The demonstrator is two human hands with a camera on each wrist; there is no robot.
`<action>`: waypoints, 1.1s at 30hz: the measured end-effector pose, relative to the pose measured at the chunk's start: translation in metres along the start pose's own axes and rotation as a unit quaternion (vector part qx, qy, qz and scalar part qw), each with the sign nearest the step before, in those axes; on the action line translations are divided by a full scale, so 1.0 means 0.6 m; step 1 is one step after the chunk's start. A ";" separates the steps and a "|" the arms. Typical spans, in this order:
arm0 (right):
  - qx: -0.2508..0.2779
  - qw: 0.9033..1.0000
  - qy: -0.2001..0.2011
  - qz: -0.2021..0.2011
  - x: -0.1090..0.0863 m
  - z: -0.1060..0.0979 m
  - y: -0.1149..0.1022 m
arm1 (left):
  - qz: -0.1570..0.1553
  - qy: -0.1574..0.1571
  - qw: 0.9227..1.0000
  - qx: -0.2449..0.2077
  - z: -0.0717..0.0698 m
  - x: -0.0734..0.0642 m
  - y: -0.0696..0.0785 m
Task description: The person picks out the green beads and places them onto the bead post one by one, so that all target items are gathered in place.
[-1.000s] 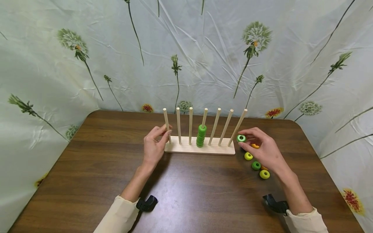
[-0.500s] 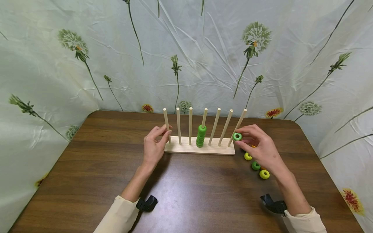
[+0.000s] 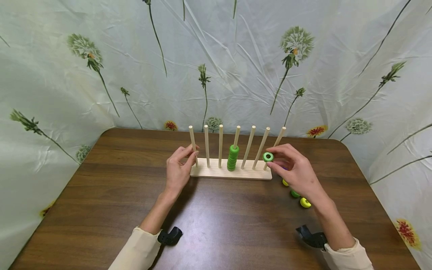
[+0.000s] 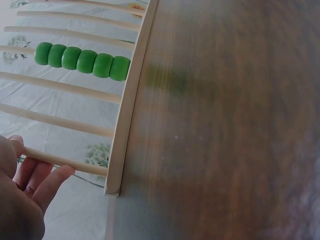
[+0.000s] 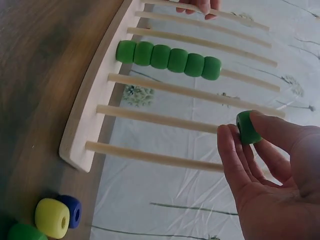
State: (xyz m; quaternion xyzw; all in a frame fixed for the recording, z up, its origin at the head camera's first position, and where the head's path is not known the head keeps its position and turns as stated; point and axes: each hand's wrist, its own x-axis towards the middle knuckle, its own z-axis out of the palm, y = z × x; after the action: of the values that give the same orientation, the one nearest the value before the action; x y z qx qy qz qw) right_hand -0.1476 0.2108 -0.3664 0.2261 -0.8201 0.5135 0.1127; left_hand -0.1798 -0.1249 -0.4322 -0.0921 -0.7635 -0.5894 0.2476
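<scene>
A pale wooden pegboard with a row of upright pegs stands on the table. Its middle peg carries a stack of several green beads, seen side-on in both wrist views. My left hand pinches the leftmost peg between thumb and fingers. Between the thumb and fingertips of my right hand is one green bead, its hole facing the head camera. That bead overlaps the rightmost pegs in the head view, below their tops.
Loose beads lie right of the pegboard, partly hidden by my right hand: yellow, green, another yellow and a blue one. A flowered cloth hangs behind the brown table.
My right hand has moved left with the green bead, from beside the pegboard to in front of its rightmost pegs. The left hand stays on its peg.
</scene>
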 end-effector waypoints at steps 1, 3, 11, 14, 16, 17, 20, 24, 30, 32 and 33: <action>-0.003 1.000 0.000 -0.001 0.001 0.001 -0.002 | 0.000 0.000 1.000 0.000 0.000 0.000 0.000; -0.007 1.000 0.002 -0.002 0.004 0.004 -0.006 | 0.000 0.001 1.000 0.002 0.000 0.000 -0.002; -0.001 0.999 0.014 -0.034 0.011 0.015 -0.017 | -0.004 0.000 1.000 0.001 -0.002 -0.001 0.000; 0.008 0.999 0.019 -0.043 0.016 0.018 -0.021 | -0.006 0.000 1.000 -0.001 -0.002 -0.001 -0.001; 0.009 0.999 0.023 -0.046 0.018 0.020 -0.023 | -0.004 0.000 1.000 -0.001 -0.002 0.000 -0.002; 0.007 0.999 0.025 -0.047 0.019 0.021 -0.025 | -0.003 0.001 1.000 -0.001 -0.002 0.000 -0.002; 0.000 0.998 0.035 -0.046 0.021 0.022 -0.032 | 0.003 0.003 1.000 0.001 -0.001 0.000 -0.002; 0.002 0.997 0.055 -0.048 0.027 0.026 -0.042 | 0.002 0.005 1.000 0.000 0.000 0.000 -0.003; 0.004 0.994 0.088 -0.066 0.040 0.037 -0.054 | -0.004 -0.001 1.000 -0.007 0.000 0.000 -0.003; 0.004 0.993 0.095 -0.069 0.044 0.041 -0.058 | -0.004 -0.002 1.000 -0.006 0.000 -0.001 -0.002; 0.004 0.993 0.097 -0.069 0.045 0.042 -0.059 | -0.003 -0.001 1.000 -0.006 0.000 -0.001 -0.002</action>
State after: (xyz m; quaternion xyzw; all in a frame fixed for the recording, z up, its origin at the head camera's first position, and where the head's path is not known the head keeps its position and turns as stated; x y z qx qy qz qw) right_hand -0.1526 0.1683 -0.3385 0.2317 -0.7859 0.5269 0.2259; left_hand -0.1799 -0.1254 -0.4334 -0.0918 -0.7607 -0.5945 0.2440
